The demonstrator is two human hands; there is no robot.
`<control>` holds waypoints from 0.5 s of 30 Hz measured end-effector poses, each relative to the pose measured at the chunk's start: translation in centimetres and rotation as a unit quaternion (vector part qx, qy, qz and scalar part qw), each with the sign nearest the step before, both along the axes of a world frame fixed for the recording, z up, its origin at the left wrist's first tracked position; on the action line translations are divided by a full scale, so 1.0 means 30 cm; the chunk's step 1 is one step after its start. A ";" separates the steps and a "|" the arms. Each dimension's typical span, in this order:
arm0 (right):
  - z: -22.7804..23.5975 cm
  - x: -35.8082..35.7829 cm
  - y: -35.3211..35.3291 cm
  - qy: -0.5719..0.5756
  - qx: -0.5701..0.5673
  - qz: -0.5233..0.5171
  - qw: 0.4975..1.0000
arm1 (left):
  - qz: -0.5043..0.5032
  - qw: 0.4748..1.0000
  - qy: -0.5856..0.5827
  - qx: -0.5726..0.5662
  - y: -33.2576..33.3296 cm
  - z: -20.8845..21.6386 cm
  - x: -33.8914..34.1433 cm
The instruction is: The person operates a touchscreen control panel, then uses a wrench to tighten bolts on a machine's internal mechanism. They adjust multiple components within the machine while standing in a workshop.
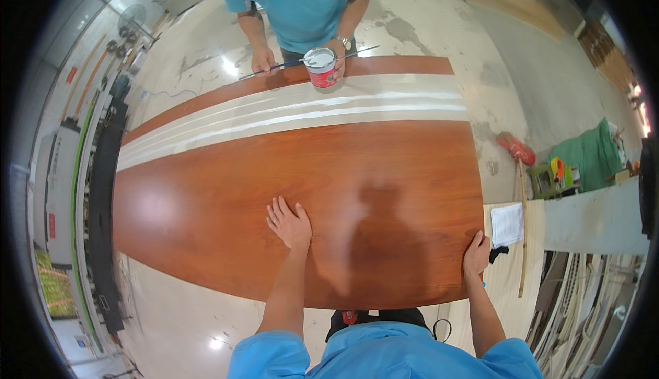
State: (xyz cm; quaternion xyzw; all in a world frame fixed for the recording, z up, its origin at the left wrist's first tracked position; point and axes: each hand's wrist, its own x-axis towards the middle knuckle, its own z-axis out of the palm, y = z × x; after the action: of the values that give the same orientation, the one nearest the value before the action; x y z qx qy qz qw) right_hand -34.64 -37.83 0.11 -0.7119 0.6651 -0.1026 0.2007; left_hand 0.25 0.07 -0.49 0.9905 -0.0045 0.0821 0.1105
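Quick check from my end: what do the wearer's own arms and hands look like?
Both arms come out of short, plain bright blue sleeves, leaving the forearms bare. The left hand and right hand are ungloved. A small band, probably a ring, shows on a left finger. No watch or cable is visible on either wrist.

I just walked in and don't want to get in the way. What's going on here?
The person's left hand lies spread on a brown panel, while the right hand is at its right edge. Across from them, a co-worker holds a can in one hand and a thin stick in the other. White stripes run along a pale band on the co-worker's side.
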 end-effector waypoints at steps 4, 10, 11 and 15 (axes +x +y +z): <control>-0.015 -0.050 0.010 -0.098 -0.059 0.078 0.990 | -0.022 0.998 -0.019 -0.057 0.052 -0.023 -0.006; -0.027 -0.162 0.222 -0.194 -0.148 0.173 0.954 | -0.108 0.886 0.034 -0.450 0.119 0.078 -0.302; -0.031 -0.154 0.285 -0.223 -0.139 0.192 0.946 | -0.131 0.834 0.058 -0.532 0.134 0.108 -0.395; -0.043 -0.060 0.640 -0.302 -0.075 0.263 0.913 | -0.139 0.660 0.217 -0.706 0.340 0.274 -0.764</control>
State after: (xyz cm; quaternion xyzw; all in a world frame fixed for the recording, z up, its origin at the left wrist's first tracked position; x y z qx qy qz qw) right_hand -36.45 -18.62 -1.17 -0.8093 0.3514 -0.3062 0.3576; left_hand -22.66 10.27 7.73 0.5930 -0.0589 -0.1724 0.7843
